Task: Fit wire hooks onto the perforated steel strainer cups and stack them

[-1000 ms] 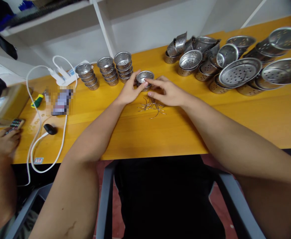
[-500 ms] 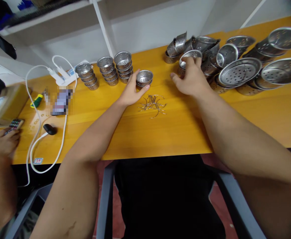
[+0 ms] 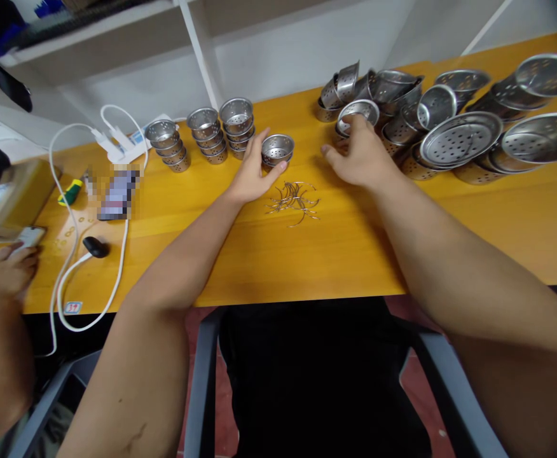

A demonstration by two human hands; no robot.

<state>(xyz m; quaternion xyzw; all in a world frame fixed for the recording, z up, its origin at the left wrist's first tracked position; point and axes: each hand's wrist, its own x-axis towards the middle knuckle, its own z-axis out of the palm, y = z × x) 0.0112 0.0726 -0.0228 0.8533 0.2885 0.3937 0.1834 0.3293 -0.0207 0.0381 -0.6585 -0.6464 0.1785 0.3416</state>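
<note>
My left hand (image 3: 252,173) rests on the table with thumb and fingers spread around the left side of a small perforated metal cup (image 3: 278,147). It is open, and the cup seems to stand on another one. Just in front lies a loose pile of thin curved metal wires (image 3: 294,200). My right hand (image 3: 367,152) reaches to a perforated cup (image 3: 360,113) at the left end of a cluster. Its fingers are at that cup's rim, while the thumb sticks out to the left, apart from the cup. The other fingertips are partly hidden.
Three stacks of perforated cups (image 3: 203,135) stand at the back left. On the right are many nested metal cups and larger strainers (image 3: 460,140). A power strip (image 3: 126,149), phone (image 3: 117,194), white cable (image 3: 122,267) and green screwdriver (image 3: 71,192) lie left, near another person's hand (image 3: 9,270).
The cup at my right hand has shifted slightly left, and my right hand has moved a little left with it. My left hand has stayed put. The other person's phone has tilted.
</note>
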